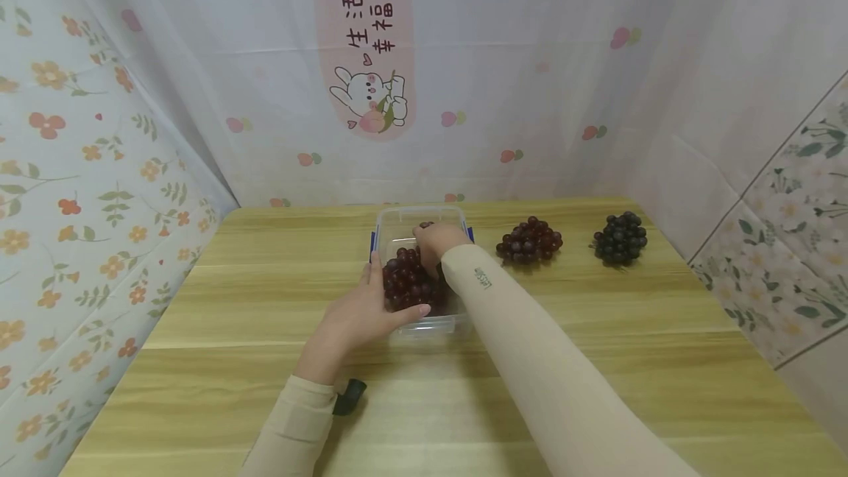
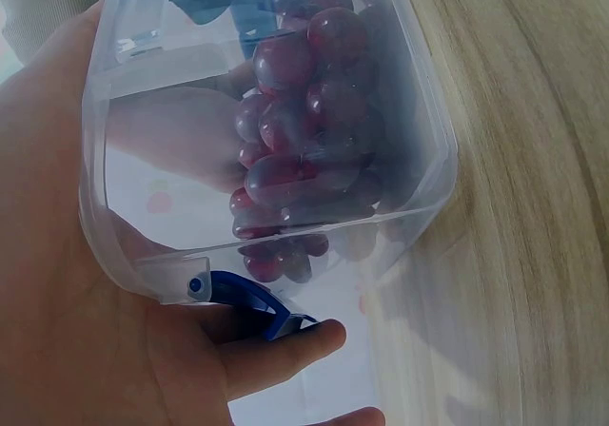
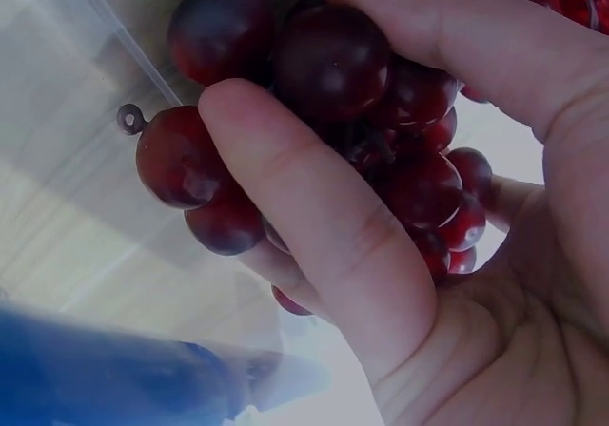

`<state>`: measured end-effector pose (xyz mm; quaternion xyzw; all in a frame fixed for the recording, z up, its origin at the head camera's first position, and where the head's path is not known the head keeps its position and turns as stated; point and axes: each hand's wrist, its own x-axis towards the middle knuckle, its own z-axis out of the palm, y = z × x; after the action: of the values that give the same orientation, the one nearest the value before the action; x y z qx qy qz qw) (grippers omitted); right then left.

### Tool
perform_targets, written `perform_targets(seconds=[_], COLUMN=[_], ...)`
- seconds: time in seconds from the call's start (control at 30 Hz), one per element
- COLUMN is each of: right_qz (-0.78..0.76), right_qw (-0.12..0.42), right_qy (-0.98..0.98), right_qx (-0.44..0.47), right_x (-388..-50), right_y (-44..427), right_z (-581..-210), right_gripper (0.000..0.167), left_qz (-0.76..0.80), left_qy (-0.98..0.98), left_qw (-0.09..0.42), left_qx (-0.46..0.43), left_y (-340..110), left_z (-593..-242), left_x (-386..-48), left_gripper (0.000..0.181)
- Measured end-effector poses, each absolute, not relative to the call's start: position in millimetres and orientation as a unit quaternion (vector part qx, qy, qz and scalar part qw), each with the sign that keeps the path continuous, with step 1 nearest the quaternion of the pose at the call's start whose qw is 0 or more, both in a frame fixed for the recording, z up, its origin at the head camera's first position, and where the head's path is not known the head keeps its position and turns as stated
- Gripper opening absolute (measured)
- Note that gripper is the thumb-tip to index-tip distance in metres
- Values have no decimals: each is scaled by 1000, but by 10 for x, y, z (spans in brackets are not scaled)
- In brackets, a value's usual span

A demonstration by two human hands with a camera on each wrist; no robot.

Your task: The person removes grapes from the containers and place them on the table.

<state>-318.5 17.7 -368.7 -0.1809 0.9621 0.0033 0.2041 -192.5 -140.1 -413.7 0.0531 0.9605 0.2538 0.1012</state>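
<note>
A clear plastic food container (image 1: 433, 324) with blue side latches stands lidless on the wooden table. Dark red grapes (image 1: 405, 282) lie in its near left part, visible through the wall in the left wrist view. My left hand (image 1: 354, 315) rests against the near left corner, its thumb along the near rim and straight fingers beside the left wall and blue latch (image 2: 243, 293). Reaching into the container, my right hand (image 1: 440, 243) grips a bunch of red grapes (image 3: 328, 65) between thumb and fingers. The right hand and sleeve hide part of the inside.
To the right of the container lies another bunch of red grapes (image 1: 530, 241). Farther right is a bunch of black grapes (image 1: 619, 239). A small dark object (image 1: 349, 397) shows by the left cuff. Patterned curtains (image 1: 265, 94) hang behind the table and at its sides.
</note>
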Motion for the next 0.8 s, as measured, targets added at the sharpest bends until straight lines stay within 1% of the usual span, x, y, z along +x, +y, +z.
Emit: perform_targets(seconds=[0.27,0.53,0.57,0.6,0.63,0.73,0.77,0.8], right_qz=[2,-38,-42,-43,-44,-38,-34,-30], right_qw=[210,217,216,211,208,196,194,192], right_qy=[963,963,963,964,964,965,965,965], right_qx=[-172,-156,-156,-159,-162,-168,-172,-174], right_x=[-3186,-3199,-3207,-3221,-3232,-3271,-3270,-3268], right_y=[178,190,191,192,191,175,170,166], right_z=[-3675,-3656,-3647,-3642,-3629,-3588,-3571,-3555], right_gripper=[103,103,98,90,79,36,25,18], left_qz=[256,255,254,252,252,250,249,248], left_qy=[960,960,960,960,960,960,961,961], left_qw=[101,107,108,108,109,113,113,113], left_qx=[51,51,51,52,52,50,49,49], left_y=[-1408,-1404,-1402,-1401,-1400,-1400,-1399,-1400], left_z=[-4132,-4129,-4124,-4121,-4118,-4117,-4119,-4122], left_x=[-1922,-1917,-1919,-1920,-1920,-1919,-1917,-1915], left_gripper=[145,147,148,147,147,147,147,147])
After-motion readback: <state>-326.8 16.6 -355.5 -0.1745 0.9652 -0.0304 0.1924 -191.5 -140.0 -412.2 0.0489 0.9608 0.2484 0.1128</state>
